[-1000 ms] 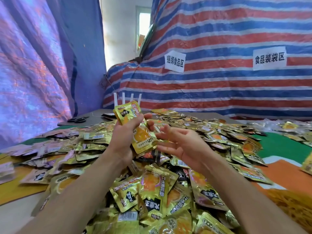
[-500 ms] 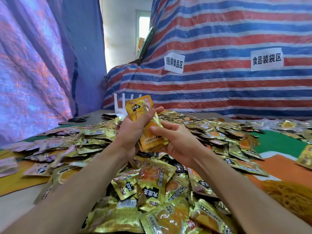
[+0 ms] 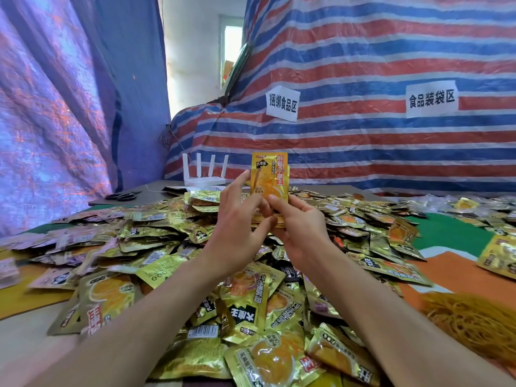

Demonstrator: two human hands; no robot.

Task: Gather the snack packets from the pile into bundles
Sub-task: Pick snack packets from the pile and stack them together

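Above the heap, between two bare hands, a small stack of snack packets [image 3: 269, 177] stands upright with its yellow printed front facing the camera. The left hand [image 3: 240, 219] pinches the stack's left edge, with the forefinger running up the side and the thumb across the lower front. The right hand [image 3: 300, 230] holds the bottom, its forefinger pressed on the front. Each grip is closed on the stack, and the two meet at its base.

Directly below the grip, the pile [image 3: 251, 305] of gold foil packets spreads across the surface [image 3: 25, 347] on every side. Just beyond the grip to the left stands a white router [image 3: 205, 175] with four antennas, and a pair of scissors [image 3: 122, 195] lies farther left. Right of the grip and nearer the camera sits a tangle of yellow strands [image 3: 474, 325]. Behind everything hangs a red, white and blue striped tarpaulin [image 3: 377, 152] bearing two paper signs [image 3: 282, 103].
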